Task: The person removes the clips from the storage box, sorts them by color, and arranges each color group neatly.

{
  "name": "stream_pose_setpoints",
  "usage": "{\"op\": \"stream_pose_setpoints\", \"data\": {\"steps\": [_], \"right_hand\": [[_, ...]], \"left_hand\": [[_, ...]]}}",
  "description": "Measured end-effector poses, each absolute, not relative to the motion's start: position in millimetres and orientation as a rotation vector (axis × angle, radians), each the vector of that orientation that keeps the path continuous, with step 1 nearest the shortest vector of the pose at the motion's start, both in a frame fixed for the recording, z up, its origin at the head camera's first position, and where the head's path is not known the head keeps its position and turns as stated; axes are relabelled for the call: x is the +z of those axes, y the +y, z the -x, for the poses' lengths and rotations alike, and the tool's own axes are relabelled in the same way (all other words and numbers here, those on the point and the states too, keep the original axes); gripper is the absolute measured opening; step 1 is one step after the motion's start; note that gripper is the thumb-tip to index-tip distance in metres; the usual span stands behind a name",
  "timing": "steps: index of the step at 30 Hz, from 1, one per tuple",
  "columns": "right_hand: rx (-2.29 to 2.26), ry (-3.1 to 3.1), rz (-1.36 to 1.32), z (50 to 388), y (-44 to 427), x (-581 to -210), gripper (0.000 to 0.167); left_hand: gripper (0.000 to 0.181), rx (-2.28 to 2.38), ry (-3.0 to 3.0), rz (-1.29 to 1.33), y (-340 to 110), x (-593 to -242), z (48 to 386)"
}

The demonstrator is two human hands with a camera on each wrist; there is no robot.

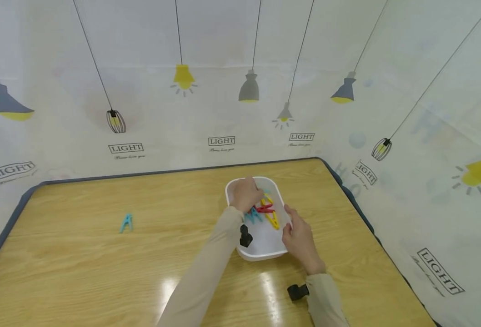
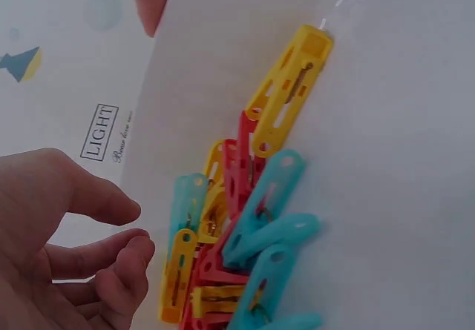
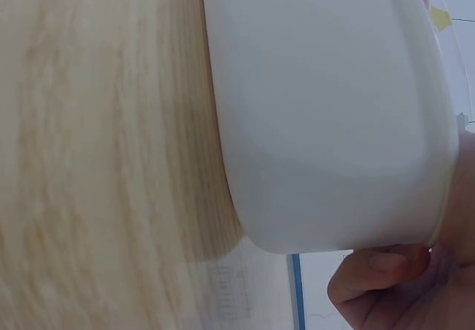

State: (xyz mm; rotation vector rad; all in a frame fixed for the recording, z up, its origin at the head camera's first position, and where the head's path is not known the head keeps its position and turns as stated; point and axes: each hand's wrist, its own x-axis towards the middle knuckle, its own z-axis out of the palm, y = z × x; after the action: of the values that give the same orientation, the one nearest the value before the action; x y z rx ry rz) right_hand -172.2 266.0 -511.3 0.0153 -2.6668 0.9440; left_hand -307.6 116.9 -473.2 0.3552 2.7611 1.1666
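Observation:
A white plastic bin (image 1: 261, 243) sits on the table, holding several yellow, red and light-blue clothespins (image 2: 274, 115). My left hand (image 1: 246, 194) reaches over the bin's far left part. In the left wrist view, that hand's thumb and index finger (image 2: 111, 204) stand apart beside the clothespin pile, with nothing between them. My right hand (image 1: 302, 236) grips the bin's right rim; in the right wrist view its fingers (image 3: 378, 271) lie against the rim. Part of the pile is hidden behind my left hand in the head view.
One light-blue clothespin (image 1: 127, 222) lies alone on the wooden table (image 1: 81, 272), left of the bin. A pale sheet printed with lamps (image 1: 162, 113) rises behind the table and along its right side.

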Motion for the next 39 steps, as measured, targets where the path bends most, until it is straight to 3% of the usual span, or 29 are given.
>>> {"op": "stream_pose_setpoints", "data": {"steps": [5, 14, 23, 39], "right_hand": [[0.947, -2.643, -0.040, 171.7, 264.0, -510.3, 0.050], [0.996, -2.655, -0.027, 167.8, 260.3, -508.8, 0.051], [1.003, -2.682, 0.017, 169.4, 263.9, -509.6, 0.051], [1.033, -2.741, 0.087, 170.3, 261.3, -505.9, 0.052]], "left_hand": [[0.026, 1.111, 2.800, -0.362, 121.1, -484.3, 309.1], [0.045, 0.812, 3.043, -0.423, 127.9, -482.4, 311.2], [0.015, 0.738, 3.018, -0.396, 134.1, -483.2, 313.6], [0.016, 0.986, 2.934, -0.353, 112.3, -483.5, 314.7]]}}
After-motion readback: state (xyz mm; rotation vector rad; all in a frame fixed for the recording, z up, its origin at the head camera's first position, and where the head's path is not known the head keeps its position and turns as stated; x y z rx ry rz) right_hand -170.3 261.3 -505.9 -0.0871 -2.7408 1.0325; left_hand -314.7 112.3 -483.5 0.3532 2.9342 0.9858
